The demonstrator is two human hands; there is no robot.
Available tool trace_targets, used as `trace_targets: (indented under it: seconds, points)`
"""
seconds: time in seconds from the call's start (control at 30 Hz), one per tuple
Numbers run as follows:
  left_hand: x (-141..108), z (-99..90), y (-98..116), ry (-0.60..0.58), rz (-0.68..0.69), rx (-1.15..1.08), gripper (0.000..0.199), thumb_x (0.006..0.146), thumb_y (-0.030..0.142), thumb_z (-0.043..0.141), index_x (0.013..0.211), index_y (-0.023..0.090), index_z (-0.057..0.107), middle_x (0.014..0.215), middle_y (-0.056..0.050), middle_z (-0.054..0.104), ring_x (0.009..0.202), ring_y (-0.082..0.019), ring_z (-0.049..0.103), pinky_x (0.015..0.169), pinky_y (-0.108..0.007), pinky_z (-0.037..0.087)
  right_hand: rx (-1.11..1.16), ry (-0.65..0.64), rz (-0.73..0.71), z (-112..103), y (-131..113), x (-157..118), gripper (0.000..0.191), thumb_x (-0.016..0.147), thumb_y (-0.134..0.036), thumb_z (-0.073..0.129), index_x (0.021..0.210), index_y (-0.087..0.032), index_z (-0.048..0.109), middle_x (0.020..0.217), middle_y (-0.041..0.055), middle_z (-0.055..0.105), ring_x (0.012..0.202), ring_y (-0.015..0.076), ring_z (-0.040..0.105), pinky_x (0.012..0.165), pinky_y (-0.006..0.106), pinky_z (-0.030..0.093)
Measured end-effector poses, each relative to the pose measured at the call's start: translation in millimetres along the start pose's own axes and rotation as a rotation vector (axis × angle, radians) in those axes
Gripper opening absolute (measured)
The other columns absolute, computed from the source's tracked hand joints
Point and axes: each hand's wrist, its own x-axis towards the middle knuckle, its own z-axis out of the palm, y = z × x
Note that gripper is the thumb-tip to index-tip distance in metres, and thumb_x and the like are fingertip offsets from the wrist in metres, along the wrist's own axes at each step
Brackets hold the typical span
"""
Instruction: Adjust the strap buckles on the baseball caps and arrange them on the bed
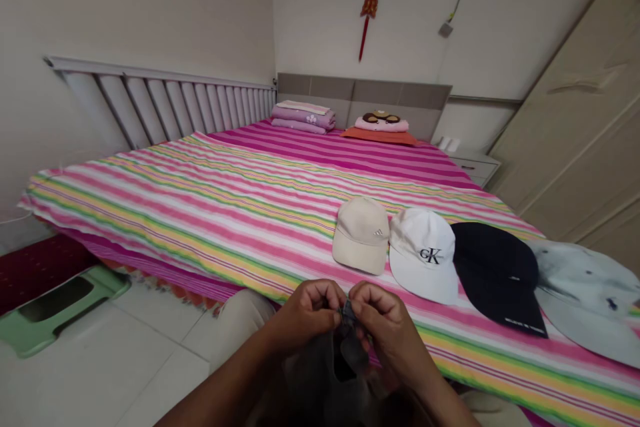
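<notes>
Right at the near edge of the bed, low in the centre of the view, is a soft dark grey fabric item [323, 373] with a dark opening and a narrow grey strap [349, 312]; its lower part is lost in shadow. The left hand [315, 310] pinches it at the strap between thumb and curled fingers, and the right hand [383, 313] grips the strap from the other side, the fingertips of both hands nearly meeting.

Just beyond the hands, four caps lie in a row running rightward: a beige cap [363, 233] with a small striped logo, a white cap [423, 253] with black CK lettering, a black cap [495, 273] with white lettering along its brim, and a mottled pale grey cap [590, 300] at the far right. All rest on a pink, white, yellow and green striped cloth [200, 213], which covers the near part of the bed.

Farther back, folded purple bedding [303, 119] and a flat orange pillow [377, 136] lie before a grey-brown headboard [325, 87]. A white slatted rail [165, 93] stands along the left side, and a light green plastic stool [65, 307] is on the tiled floor [150, 353].
</notes>
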Motion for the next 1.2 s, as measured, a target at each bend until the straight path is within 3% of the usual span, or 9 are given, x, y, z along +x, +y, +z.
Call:
trace_targets:
  seconds: [0.2, 0.47, 0.63, 0.87, 1.03, 1.1, 1.2]
  points:
    - [1, 0.5, -7, 0.033, -0.022, -0.184, 0.023, 0.056, 0.021, 0.071, 0.058, 0.013, 0.049, 0.064, 0.000, 0.054, 0.056, -0.009, 0.047, 0.053, -0.021, 0.034, 0.015, 0.000, 0.062, 3, -2, -2, 0.025, 0.069, -0.036, 0.063, 0.063, -0.017, 0.048, 0.039, -0.0067, 0.048, 0.030, 0.0055, 0.038, 0.032, 0.017, 0.028]
    - [-1, -1.6, -10, -0.017, -0.095, -0.229, 0.022, 0.056, 0.022, 0.071, 0.063, 0.013, 0.053, 0.066, 0.000, 0.054, 0.051, -0.008, 0.048, 0.049, -0.020, 0.034, 0.047, 0.014, 0.096, 0, 1, -1, 0.024, 0.069, -0.034, 0.062, 0.060, -0.017, 0.047, 0.037, -0.0059, 0.050, 0.028, 0.0055, 0.038, 0.030, 0.016, 0.027]
    - [-2, -2.5, -10, -0.015, -0.102, -0.196, 0.023, 0.057, 0.024, 0.071, 0.064, 0.013, 0.052, 0.063, 0.001, 0.053, 0.051, -0.007, 0.047, 0.049, -0.019, 0.033, 0.016, 0.010, 0.110, -1, 0, -1, 0.023, 0.067, -0.031, 0.064, 0.060, -0.017, 0.047, 0.037, -0.0062, 0.050, 0.029, 0.0058, 0.039, 0.031, 0.016, 0.029]
    - [-4, -6.0, -9, -0.036, -0.137, -0.113, 0.022, 0.061, 0.026, 0.069, 0.067, 0.013, 0.052, 0.061, 0.001, 0.049, 0.053, -0.006, 0.041, 0.050, -0.019, 0.028, -0.007, -0.132, 0.150, -6, -13, -2, 0.027, 0.063, -0.035, 0.069, 0.060, -0.016, 0.049, 0.043, -0.0057, 0.050, 0.035, 0.0064, 0.042, 0.036, 0.018, 0.034]
    - [-6, -4.9, -6, -0.060, -0.182, 0.002, 0.025, 0.062, 0.032, 0.068, 0.067, 0.013, 0.052, 0.061, 0.002, 0.046, 0.052, -0.006, 0.038, 0.049, -0.020, 0.025, -0.105, -0.200, 0.173, -11, -21, -1, 0.030, 0.060, -0.039, 0.071, 0.060, -0.015, 0.051, 0.047, -0.0058, 0.046, 0.040, 0.0060, 0.039, 0.038, 0.019, 0.028]
    - [-6, -3.0, -3, -0.066, -0.177, 0.018, 0.025, 0.063, 0.032, 0.068, 0.066, 0.013, 0.051, 0.060, 0.002, 0.045, 0.054, -0.006, 0.038, 0.050, -0.020, 0.026, -0.149, -0.193, 0.154, -11, -21, 0, 0.031, 0.061, -0.039, 0.070, 0.060, -0.015, 0.051, 0.048, -0.0061, 0.043, 0.041, 0.0053, 0.035, 0.040, 0.019, 0.024]
    - [-5, 0.0, -1, -0.055, -0.124, -0.007, 0.023, 0.063, 0.029, 0.067, 0.064, 0.013, 0.050, 0.062, 0.002, 0.046, 0.056, -0.007, 0.040, 0.053, -0.020, 0.028, -0.147, -0.122, 0.098, -10, -20, 0, 0.031, 0.063, -0.042, 0.067, 0.074, -0.017, 0.051, 0.053, -0.0069, 0.042, 0.041, 0.0059, 0.034, 0.039, 0.020, 0.024]
